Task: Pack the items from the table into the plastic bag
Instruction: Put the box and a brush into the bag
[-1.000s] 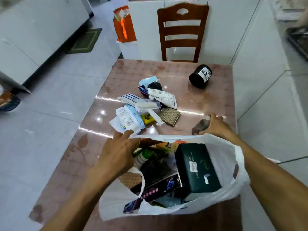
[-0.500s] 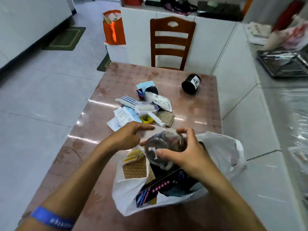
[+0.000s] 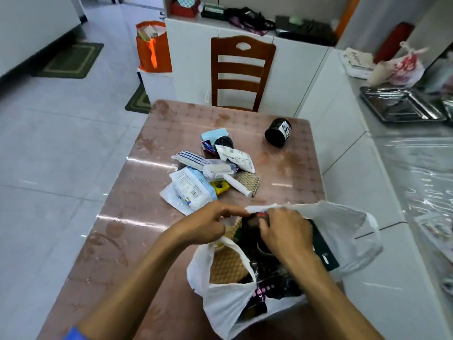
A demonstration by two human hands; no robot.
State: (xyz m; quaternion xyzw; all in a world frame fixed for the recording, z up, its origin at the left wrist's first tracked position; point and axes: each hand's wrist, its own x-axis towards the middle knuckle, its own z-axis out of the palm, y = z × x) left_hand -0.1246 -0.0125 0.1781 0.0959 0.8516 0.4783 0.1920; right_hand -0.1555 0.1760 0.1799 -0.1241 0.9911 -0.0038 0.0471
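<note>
Here, a thin, crinkled white plastic bag (image 3: 343, 231) is seen standing open at the near right end of a glossy, brown-patterned table (image 3: 117, 241). Inside it, a tan woven pouch (image 3: 226, 266), a dark green rectangular box (image 3: 323, 251) and a dark packet with pink dots (image 3: 263, 290) are packed close together.

The left hand (image 3: 208, 224) is held at the bag's far left rim, its fingers curled and its fingertips pressed to the white film, which appears to be pinched. The right hand (image 3: 286, 231) is lowered into the bag's mouth, with its fingers curled over a dark object beneath them; what exactly is gripped cannot be told, since it is hidden by the hand.

Beyond the bag, a loose heap of items (image 3: 210, 173) is left on the table: a white soft wipes pack with a blue edge (image 3: 190, 186), a striped flat sachet (image 3: 188, 158), a small clear plastic case (image 3: 219, 169), a white tube (image 3: 239, 185), a yellow block (image 3: 220, 186), a woven tan square (image 3: 247, 180) and a white printed sachet (image 3: 236, 155). A black cylindrical can with a white label (image 3: 278, 132) is lying on its side, well apart from the heap. A brown slatted wooden chair (image 3: 241, 72) is drawn up to the far edge, and an orange paper bag (image 3: 153, 46) is set on a white block beside it.
</note>
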